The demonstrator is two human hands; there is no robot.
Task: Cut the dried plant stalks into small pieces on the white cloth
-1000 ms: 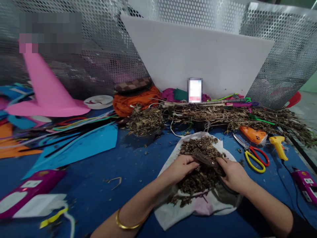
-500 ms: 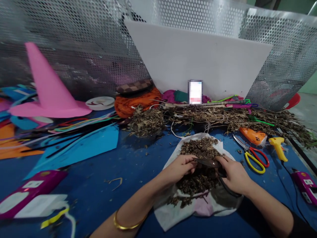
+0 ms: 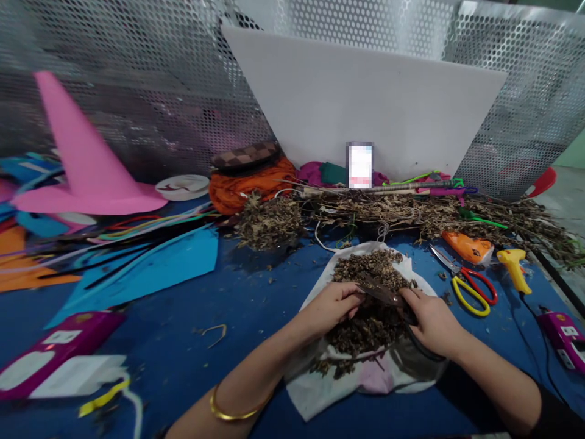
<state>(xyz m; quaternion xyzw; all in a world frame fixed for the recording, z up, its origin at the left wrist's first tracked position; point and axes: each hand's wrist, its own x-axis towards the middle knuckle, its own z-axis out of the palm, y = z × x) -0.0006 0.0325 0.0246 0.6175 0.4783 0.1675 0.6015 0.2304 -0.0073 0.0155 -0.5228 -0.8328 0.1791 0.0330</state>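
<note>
Right hand (image 3: 433, 322) is gripping dark scissors (image 3: 387, 297) over dried leaves (image 3: 365, 332) toward the counter's (image 3: 183, 372) front edge; left hand (image 3: 336, 306) is pinching beside the blades.

A smooth, plain gold-coloured bangle (image 3: 237, 416) circles the left wrist; a black sleeve (image 3: 558, 414) covers the upper right arm.

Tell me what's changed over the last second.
Little: the left hand seems to draw slightly left beside the dark scissors. Nothing visibly gets gripped or released. The right hand still holds those scissors over the leaves; the glue gun stays put.
</note>
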